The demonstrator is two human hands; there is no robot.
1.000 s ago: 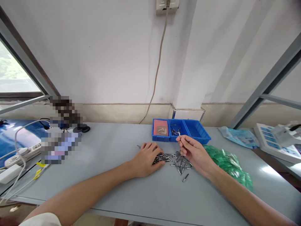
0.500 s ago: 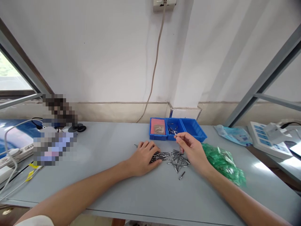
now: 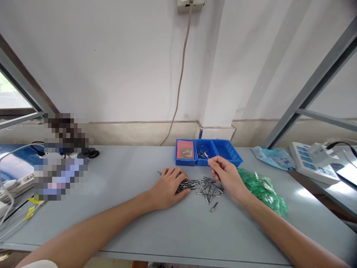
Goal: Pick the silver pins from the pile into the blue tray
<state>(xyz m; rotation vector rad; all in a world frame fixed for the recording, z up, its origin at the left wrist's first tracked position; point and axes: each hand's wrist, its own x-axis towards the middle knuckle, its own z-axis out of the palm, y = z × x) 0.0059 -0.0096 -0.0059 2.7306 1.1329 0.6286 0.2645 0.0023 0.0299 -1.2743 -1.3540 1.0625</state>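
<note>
My left hand [image 3: 169,188] lies palm down on the table, fingers spread and thumb stretched out beside a heap of small metal pins [image 3: 208,188]. The pins are slim, silver at one end and dark at the other; part of the heap is hidden by the hand. My right hand [image 3: 227,176] hovers at the front edge of a blue divided box [image 3: 185,162]. Its thumb and forefinger pinch a small metal pin [image 3: 208,159], of which only the tip shows. Several more pins lie in the box's middle compartment.
The box's left compartment holds a reddish card [image 3: 184,145] and a small clear bag. A crumpled green plastic bag [image 3: 263,191] lies beside my right wrist. Farther right are a light-blue packet [image 3: 273,158] and a white power strip [image 3: 314,163]. Cables and another strip [image 3: 19,184] sit at left.
The view has shifted slightly. My right hand stays pinched by the box, a little farther right relative to it. My left hand keeps its place at the heap.
</note>
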